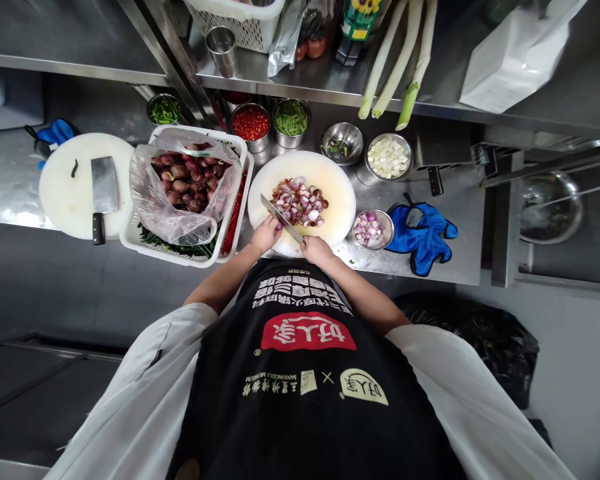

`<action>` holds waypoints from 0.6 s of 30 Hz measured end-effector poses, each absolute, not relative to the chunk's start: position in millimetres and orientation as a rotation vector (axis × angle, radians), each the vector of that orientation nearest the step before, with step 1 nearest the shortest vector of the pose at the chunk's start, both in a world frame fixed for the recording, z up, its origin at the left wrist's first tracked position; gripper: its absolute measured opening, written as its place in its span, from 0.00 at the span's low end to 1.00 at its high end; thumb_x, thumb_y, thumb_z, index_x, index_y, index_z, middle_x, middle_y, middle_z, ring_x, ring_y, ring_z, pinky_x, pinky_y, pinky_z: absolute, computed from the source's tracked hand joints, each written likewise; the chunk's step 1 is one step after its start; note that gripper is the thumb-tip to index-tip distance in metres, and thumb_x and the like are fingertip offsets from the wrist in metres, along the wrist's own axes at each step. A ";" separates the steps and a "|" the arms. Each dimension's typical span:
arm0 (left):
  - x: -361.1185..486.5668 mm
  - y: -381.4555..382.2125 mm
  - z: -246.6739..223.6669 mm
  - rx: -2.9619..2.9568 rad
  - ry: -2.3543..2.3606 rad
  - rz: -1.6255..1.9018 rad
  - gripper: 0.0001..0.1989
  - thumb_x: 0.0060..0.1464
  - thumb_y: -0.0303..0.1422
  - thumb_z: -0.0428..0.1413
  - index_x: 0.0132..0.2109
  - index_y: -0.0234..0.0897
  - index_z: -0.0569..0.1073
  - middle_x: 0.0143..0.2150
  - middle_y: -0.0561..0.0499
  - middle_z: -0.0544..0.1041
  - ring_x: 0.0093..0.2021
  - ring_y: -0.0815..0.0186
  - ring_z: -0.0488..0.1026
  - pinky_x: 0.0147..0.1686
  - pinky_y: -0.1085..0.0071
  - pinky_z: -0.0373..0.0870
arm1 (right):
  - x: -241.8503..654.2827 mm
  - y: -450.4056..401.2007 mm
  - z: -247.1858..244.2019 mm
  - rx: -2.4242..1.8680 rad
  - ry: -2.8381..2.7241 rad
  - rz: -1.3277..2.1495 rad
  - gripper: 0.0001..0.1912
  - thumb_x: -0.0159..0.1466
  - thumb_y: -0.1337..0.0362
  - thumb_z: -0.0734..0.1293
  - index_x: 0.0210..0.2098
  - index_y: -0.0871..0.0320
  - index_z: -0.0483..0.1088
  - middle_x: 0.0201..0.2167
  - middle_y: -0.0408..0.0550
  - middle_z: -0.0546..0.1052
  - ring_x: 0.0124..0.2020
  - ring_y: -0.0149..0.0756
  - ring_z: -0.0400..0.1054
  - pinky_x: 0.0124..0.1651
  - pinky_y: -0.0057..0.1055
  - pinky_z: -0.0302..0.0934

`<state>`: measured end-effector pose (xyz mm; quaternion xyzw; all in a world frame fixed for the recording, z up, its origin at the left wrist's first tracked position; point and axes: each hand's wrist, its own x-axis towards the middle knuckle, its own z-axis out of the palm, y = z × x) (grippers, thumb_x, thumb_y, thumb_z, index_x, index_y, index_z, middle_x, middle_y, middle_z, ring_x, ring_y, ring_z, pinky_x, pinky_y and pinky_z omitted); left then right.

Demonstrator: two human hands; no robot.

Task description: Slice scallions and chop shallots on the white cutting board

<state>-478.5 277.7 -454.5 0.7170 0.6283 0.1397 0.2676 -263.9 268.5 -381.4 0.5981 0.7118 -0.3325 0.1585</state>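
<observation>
In the middle of the frame, the left hand point(267, 233) is curled in with its fingertips bunched around what appears to be a purple shallot point(279, 227), though the piece is small and half covered at this distance. The right hand point(316, 251) is wrapped around the handle of a knife point(283, 219), whose blade slants up and left across the lower part of the round white board point(340, 190), right beside those fingertips. The loose heap of cut shallots point(300, 200) lies just beyond the blade, near the board's centre. The chief danger, I judge, is a nicked finger: a round, slick piece could roll under the edge, or the fingertips could slide forward rather than stay tucked. The heap, crowding the blade, could also spread if pushed, and bits might drop off the board's near rim, since the board sits close to the front edge of the steel desk point(470, 220). To the right of the board, the small steel bowl point(391, 233) of purple pieces stands very near it, so a careless right elbow or sideways sweep could knock it.
</observation>
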 end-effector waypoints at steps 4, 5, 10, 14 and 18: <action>-478.3 283.3 -446.8 1.796 1.857 0.261 0.15 0.61 0.28 0.60 0.55 0.37 0.76 0.54 0.40 0.79 0.52 0.53 0.79 0.54 0.61 0.76 | -257.9 267.6 -388.1 1.727 2.033 -0.959 0.18 0.78 0.56 0.62 0.54 0.59 0.79 0.55 0.59 0.83 0.55 0.48 0.78 0.52 0.31 0.65; -480.3 285.2 -445.8 1.775 1.867 0.235 0.16 0.59 0.28 0.61 0.55 0.36 0.77 0.53 0.40 0.79 0.51 0.53 0.79 0.54 0.61 0.76 | -253.4 265.9 -387.8 1.731 2.030 -0.966 0.18 0.78 0.56 0.61 0.54 0.59 0.79 0.54 0.59 0.83 0.54 0.47 0.78 0.51 0.31 0.65; -492.6 291.4 -446.1 1.762 1.765 0.236 0.08 0.55 0.28 0.63 0.43 0.36 0.79 0.46 0.43 0.77 0.49 0.57 0.78 0.57 0.64 0.75 | -233.4 261.4 -384.5 1.742 2.029 -0.957 0.19 0.79 0.56 0.61 0.52 0.61 0.79 0.51 0.59 0.84 0.52 0.45 0.78 0.47 0.29 0.63; -491.2 291.5 -451.3 1.757 1.733 0.471 0.19 0.54 0.25 0.62 0.53 0.36 0.79 0.54 0.43 0.76 0.53 0.58 0.77 0.62 0.63 0.74 | -227.2 262.7 -383.7 1.757 2.051 -0.973 0.18 0.78 0.55 0.62 0.51 0.60 0.79 0.50 0.58 0.85 0.51 0.44 0.78 0.46 0.28 0.62; -487.2 291.9 -459.2 1.750 1.716 0.521 0.19 0.54 0.25 0.62 0.53 0.36 0.79 0.57 0.42 0.74 0.55 0.57 0.77 0.63 0.62 0.74 | -226.3 262.0 -383.4 1.769 2.052 -0.963 0.17 0.78 0.55 0.62 0.50 0.59 0.79 0.49 0.58 0.85 0.50 0.44 0.78 0.45 0.28 0.61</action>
